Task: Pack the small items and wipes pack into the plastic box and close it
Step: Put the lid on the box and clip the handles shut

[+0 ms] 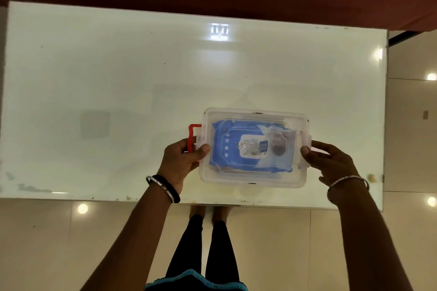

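From the head camera, the clear rectangular plastic box (254, 147) sits near the white glass table's (118, 78) front edge, lid on, blue wipes pack (250, 146) inside; packing looks finished, latching probably remains. The left hand (182, 160) grips the red latch (192, 136); the right hand (331, 160) clasps the opposite end.

Looking from head height, one wide-angle view only, facing forward and steeply down over the white tabletop (118, 78). Taking in nearly the whole tabletop, its far edge lying toward the top of the frame, its near edge running across below the middle. Sitting close enough for both forearms to be entering from the bottom corners, with tiled floor (272, 243) and the wearer's legs (208, 255) showing straight beneath.
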The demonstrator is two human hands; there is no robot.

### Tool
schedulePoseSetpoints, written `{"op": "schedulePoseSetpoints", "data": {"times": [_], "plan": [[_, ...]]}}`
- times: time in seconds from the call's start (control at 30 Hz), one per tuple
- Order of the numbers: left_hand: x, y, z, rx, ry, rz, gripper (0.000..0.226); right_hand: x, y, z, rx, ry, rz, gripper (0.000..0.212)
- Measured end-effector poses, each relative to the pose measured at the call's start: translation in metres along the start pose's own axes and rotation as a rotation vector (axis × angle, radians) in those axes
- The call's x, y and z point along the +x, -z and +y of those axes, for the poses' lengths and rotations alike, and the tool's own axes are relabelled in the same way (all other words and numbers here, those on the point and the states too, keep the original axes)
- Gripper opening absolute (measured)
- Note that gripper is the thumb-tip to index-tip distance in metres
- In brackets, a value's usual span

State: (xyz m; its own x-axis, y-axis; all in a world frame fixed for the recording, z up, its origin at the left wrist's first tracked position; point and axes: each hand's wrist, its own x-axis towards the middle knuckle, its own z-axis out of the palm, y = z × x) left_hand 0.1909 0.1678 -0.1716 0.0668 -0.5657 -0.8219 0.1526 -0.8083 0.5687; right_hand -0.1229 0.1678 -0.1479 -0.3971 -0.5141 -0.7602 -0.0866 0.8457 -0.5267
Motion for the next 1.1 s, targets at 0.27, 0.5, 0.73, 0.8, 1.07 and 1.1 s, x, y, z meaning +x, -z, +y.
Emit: {"op": "schedulePoseSetpoints", "data": {"times": [0.27,0.5,0.73,0.8,1.07,1.1], "plan": [[-0.016,-0.028,-0.015,0.632,-0.354,0.489,0.039,-0.011,-0.002,0.007,0.062,-0.087,-0.058,0.052],[-0.025,-0.043,-0.02,0.81,-0.468,0.578,0.042,-0.017,-0.01,0.017,0.197,-0.094,-0.046,0.069],[-0.03,-0.049,-0.022,0.83,-0.474,0.627,0.044,-0.02,-0.017,0.019,0.289,-0.099,0.008,0.023],[-0.03,-0.049,-0.023,0.841,-0.485,0.624,0.044,-0.017,-0.021,0.022,0.254,-0.046,0.077,0.02],[-0.029,-0.046,-0.028,0.776,-0.563,0.618,0.045,-0.028,-0.047,0.023,-0.078,0.216,0.539,0.027],[-0.029,-0.045,-0.029,0.769,-0.563,0.616,0.045,-0.028,-0.051,0.022,-0.136,0.239,0.579,0.026]]}}
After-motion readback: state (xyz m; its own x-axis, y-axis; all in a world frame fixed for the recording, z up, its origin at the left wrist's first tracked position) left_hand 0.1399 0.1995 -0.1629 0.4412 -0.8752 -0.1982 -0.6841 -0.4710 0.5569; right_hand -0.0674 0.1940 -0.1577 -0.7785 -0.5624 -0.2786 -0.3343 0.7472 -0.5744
